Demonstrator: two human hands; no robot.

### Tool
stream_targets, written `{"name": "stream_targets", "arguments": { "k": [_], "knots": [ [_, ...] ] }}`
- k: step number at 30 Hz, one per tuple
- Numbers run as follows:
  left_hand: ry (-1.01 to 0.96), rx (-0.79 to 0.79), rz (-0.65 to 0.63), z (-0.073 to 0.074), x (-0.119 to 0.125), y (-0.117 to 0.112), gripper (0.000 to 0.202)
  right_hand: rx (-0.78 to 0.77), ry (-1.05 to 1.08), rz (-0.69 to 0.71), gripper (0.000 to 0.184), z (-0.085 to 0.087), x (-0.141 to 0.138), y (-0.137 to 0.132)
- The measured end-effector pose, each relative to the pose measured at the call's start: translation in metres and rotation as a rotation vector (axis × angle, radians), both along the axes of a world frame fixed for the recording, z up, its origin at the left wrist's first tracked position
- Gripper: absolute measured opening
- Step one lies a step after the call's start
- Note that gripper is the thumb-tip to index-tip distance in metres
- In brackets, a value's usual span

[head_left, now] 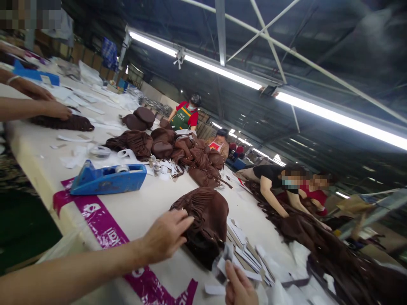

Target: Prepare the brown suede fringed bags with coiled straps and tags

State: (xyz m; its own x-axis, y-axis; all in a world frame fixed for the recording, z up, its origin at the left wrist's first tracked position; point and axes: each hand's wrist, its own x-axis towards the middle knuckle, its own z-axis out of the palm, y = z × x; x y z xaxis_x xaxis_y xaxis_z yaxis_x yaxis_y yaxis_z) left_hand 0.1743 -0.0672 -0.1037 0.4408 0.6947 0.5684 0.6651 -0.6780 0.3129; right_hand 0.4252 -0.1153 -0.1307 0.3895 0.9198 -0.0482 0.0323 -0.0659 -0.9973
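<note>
A dark brown leather bag (208,216) with a gathered side lies on the table right in front of me. My left hand (167,235) reaches in from the left and is at the bag's near left edge. Its fingers are bent but apart, and the fingertips overlap the leather. Low in the view, my right hand (240,284) pinches a small translucent plastic piece (222,262) between thumb and fingers, close to the bag's lower right end. What exactly the piece is cannot be made out.
A blue tape dispenser (108,180) stands on purple printed tape (104,224) to the left. Further back lie several brown bags (178,146). White and grey strips (248,254) lie at right, beside a long brown heap (343,258). Co-workers' hands (57,110) work at far left; others stand behind.
</note>
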Motion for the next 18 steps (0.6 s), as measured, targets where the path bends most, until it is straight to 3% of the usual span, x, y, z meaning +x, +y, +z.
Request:
{"name": "stream_targets", "arguments": {
  "k": [2,4,6,9,11,14,18],
  "knots": [
    [0.042,-0.071,0.174,0.009,-0.011,0.023,0.040,0.044,-0.222,0.012,0.046,0.009,0.006,0.013],
    [0.108,-0.125,0.233,0.011,-0.013,0.041,0.041,0.088,-0.498,0.037,0.043,0.012,0.010,0.027],
    [0.143,-0.138,0.235,0.008,-0.007,0.050,0.043,0.129,-0.721,0.022,0.036,0.010,0.016,0.040],
    [0.164,-0.147,0.213,-0.001,0.003,0.052,0.032,0.274,-0.916,-0.119,0.026,0.004,0.020,0.050],
    [0.215,-0.130,0.117,-0.002,0.008,0.051,0.018,0.352,-0.970,-0.165,0.028,0.002,0.013,0.052],
    [0.255,0.042,-0.091,0.007,0.010,0.057,0.007,0.263,-0.822,0.073,0.027,0.006,-0.022,0.053],
    [0.239,0.207,-0.417,0.030,0.015,0.093,0.014,0.203,-0.321,0.449,0.044,0.015,-0.087,0.072]
  ]
}}
